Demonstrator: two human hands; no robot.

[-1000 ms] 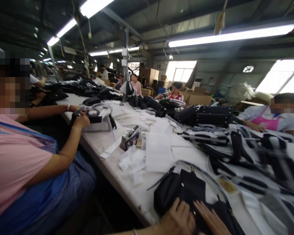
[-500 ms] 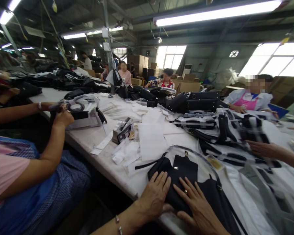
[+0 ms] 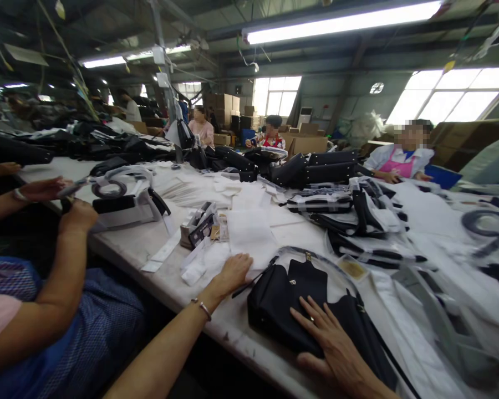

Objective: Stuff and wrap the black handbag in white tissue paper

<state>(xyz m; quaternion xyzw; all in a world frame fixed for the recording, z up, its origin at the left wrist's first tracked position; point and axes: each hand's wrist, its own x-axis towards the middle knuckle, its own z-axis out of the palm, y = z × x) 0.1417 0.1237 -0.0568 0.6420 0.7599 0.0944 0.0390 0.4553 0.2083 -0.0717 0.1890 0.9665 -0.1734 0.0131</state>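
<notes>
Handbag of smooth black leather-like material (image 3: 270,302) lies near the edge of the pale worktable (image 3: 166,285). Across the bag, the bare right hand (image 3: 330,341) rests flat, fingers spread and grasping nothing. The left hand (image 3: 233,272) is just beside the bag, fingertips at a rectangular white paper sheet (image 3: 249,230); whether they grip it cannot be told.

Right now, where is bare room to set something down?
The table has a bare patch between the wrapped bag, white strips and front edge; a smaller one between the left hand, black bag and that edge. The right side is crowded with wrapped black pieces.
</notes>
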